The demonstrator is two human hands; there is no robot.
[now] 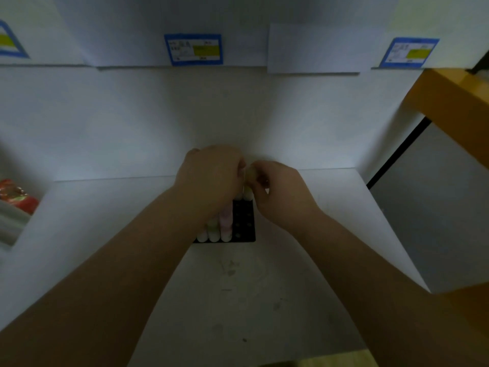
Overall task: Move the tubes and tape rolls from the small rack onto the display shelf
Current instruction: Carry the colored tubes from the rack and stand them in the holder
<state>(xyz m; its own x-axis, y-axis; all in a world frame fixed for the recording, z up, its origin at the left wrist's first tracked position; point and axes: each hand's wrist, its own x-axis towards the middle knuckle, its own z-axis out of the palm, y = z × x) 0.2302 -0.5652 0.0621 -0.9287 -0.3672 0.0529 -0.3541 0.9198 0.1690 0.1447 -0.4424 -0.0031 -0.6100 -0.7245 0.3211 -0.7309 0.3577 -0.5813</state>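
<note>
Right hand pinching a pale tube above the black rack; left hand curling alongside, grip unclear; lifting straight up is sparing neighbouring tubes.

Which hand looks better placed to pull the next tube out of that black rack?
Probably the left hand: it hovers over the tubes in the black rack. The right hand pinches a pale tube.

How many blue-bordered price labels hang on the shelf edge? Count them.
3. One blue-bordered price label sits at centre, one at the right, and one at the left, cut off by the frame edge. More may lie outside the view.
</note>
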